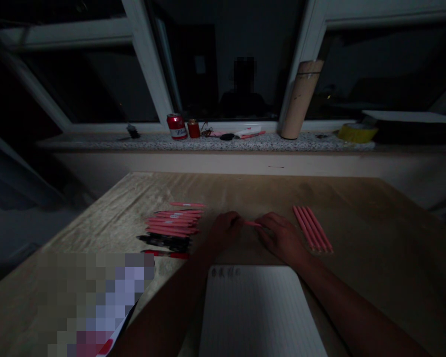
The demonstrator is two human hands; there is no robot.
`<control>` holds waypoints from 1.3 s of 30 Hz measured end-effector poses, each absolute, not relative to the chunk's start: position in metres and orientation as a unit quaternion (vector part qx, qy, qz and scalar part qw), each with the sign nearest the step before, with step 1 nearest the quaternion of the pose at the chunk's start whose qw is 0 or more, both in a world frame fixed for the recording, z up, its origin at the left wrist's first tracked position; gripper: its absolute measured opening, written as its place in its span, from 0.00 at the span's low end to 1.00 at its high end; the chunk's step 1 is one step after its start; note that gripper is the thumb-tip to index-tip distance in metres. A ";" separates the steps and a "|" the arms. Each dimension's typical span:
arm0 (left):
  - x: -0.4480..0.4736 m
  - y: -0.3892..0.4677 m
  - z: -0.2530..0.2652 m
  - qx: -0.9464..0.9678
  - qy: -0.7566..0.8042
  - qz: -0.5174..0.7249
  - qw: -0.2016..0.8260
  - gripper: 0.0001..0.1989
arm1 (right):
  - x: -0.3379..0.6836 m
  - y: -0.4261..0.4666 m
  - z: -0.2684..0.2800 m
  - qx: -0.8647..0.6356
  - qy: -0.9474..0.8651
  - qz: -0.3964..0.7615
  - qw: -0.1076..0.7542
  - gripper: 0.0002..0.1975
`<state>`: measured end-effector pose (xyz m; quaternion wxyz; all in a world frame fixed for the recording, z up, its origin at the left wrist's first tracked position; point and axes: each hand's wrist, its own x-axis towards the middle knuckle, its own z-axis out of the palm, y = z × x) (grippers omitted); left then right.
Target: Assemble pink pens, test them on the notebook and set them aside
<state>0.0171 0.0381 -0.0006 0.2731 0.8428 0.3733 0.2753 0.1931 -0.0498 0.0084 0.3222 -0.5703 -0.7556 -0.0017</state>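
A single pink pen (pixel 251 224) spans the gap between my two hands just above the table. My left hand (pixel 226 229) is closed at its left end, and my right hand (pixel 277 230) pinches its right end. To the left lies a pile of pink pens (pixel 174 221), some with white labels, with one pink pen (pixel 188 205) apart behind it. Several black pens (pixel 167 241) and a red pen (pixel 171 255) lie in front of that pile. Right of my right hand, several pink pens (pixel 312 229) lie side by side in a slanted row.
A lined notebook (pixel 262 312) lies between my forearms on the wooden table (pixel 386 277). On the windowsill stand a red can (pixel 177 127), a small red jar (pixel 194 129), a tall tan cylinder (pixel 301 101) and yellow tape (pixel 357 133). A blurred-out item (pixel 115 302) lies at front left.
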 end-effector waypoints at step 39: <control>0.025 0.029 0.039 0.811 0.331 0.386 0.290 0.13 | 0.187 -0.048 0.004 -0.541 -0.673 -0.040 0.503 0.07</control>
